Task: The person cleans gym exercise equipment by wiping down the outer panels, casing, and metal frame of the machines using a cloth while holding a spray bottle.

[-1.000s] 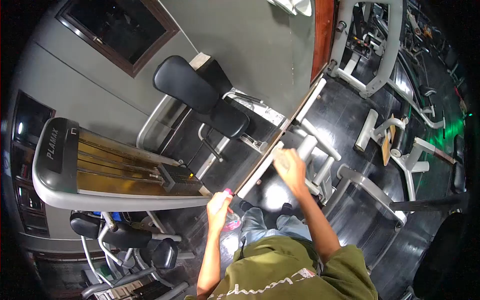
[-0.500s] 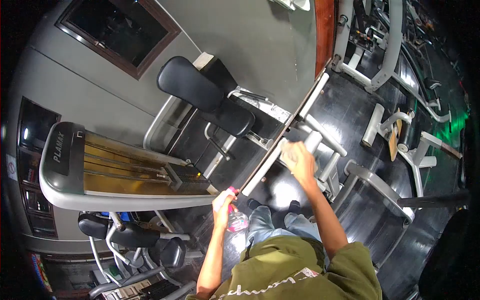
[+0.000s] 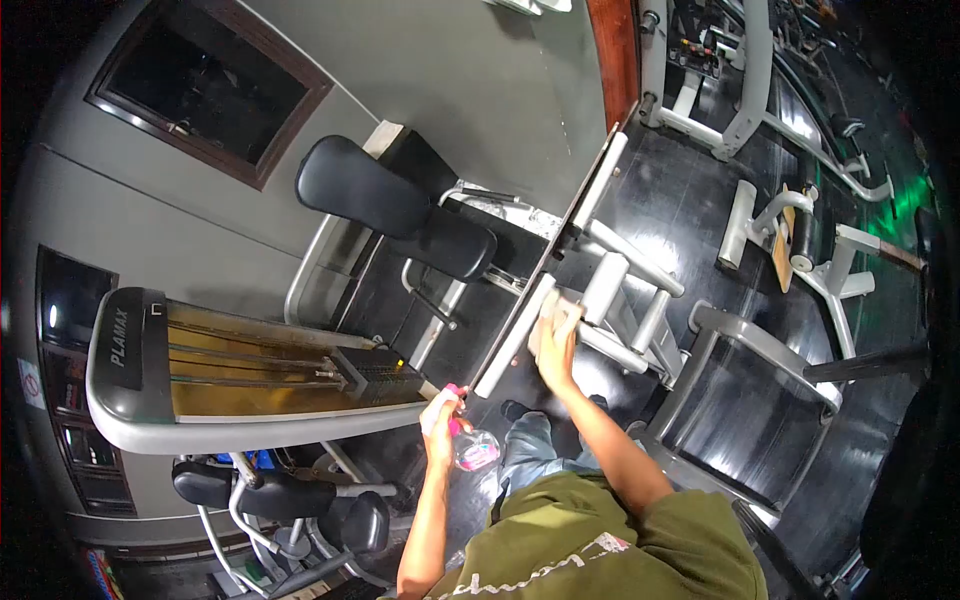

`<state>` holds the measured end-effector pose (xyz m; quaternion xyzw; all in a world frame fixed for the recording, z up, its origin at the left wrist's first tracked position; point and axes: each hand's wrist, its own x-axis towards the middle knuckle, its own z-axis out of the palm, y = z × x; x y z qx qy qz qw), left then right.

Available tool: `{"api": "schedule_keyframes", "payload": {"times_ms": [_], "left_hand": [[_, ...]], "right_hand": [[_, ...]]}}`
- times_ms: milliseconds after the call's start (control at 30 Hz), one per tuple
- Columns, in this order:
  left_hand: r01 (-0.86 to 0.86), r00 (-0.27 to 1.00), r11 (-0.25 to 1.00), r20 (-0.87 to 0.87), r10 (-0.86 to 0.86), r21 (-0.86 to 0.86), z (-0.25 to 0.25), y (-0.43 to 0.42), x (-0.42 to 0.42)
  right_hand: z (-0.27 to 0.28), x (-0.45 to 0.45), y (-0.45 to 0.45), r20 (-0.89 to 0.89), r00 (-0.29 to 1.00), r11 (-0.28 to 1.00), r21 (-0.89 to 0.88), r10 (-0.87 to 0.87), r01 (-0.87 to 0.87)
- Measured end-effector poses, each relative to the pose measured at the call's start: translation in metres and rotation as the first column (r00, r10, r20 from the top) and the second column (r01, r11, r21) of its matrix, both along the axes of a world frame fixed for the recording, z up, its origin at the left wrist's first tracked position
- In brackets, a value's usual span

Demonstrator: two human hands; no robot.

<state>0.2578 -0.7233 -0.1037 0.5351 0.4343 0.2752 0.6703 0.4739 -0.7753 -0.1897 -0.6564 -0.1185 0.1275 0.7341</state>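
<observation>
My left hand [image 3: 440,425] is wrapped round the pink top of a clear spray bottle [image 3: 477,450], which hangs below the fingers. My right hand [image 3: 555,345] reaches forward with the fingers bent round a pale, crumpled cloth [image 3: 550,306], its outline partly hidden by the hand. The cloth is against or very near a white padded bar [image 3: 515,338] of a gym machine; contact is hard to tell. A thin, dark-edged panel [image 3: 590,195], seen nearly edge-on, runs along this bar.
Left of me stands a weight-stack machine [image 3: 125,350] marked PLAMAX. A black padded seat [image 3: 455,243] faces it near the grey wall. White machine frames [image 3: 770,345] crowd the right side. More padded equipment [image 3: 270,490] is at lower left.
The view has shifted slightly. My right hand has moved left and closer to the white bar with the cloth. My left hand keeps its grip on the spray bottle.
</observation>
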Motion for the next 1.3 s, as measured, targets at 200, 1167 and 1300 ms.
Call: {"api": "schedule_keyframes", "payload": {"times_ms": [200, 1167, 1300], "left_hand": [[-0.031, 0.999, 1.0, -0.026, 0.031, 0.0, 0.005, -0.005, 0.004], [0.125, 0.991, 0.992, -0.041, -0.125, -0.006, 0.006, -0.005, -0.014], [0.2, 0.98, 0.977, -0.007, -0.201, -0.072, 0.005, 0.006, -0.018]], "right_hand": [[0.004, 0.01, 0.017, -0.233, 0.967, 0.993, -0.08, -0.101, 0.085], [0.006, -0.015, -0.018, -0.389, 0.921, 0.951, 0.287, 0.004, 0.117], [-0.001, -0.048, -0.048, -0.487, 0.853, 0.982, 0.091, 0.19, -0.167]]}}
